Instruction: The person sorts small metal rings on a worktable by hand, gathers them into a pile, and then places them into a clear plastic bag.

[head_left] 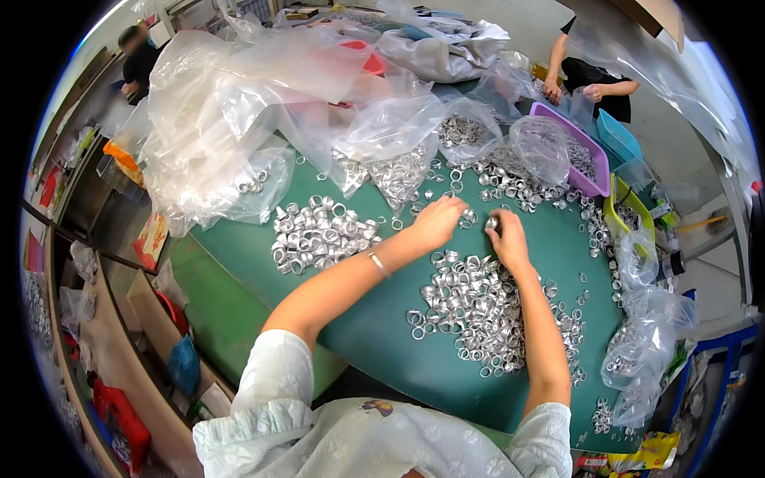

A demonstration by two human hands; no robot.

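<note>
At bench centre: two hands. Left hand curled over loose rings; right hand pinching one ring. Two ring heaps, uncountable. One purple tray far edge.

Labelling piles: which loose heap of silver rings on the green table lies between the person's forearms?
The big heap nearest the person, between both forearms below the hands. The smaller heap lies outside the left forearm, near the clear bags.

Both hands, left and right, reach forward, fingers curled.
</note>
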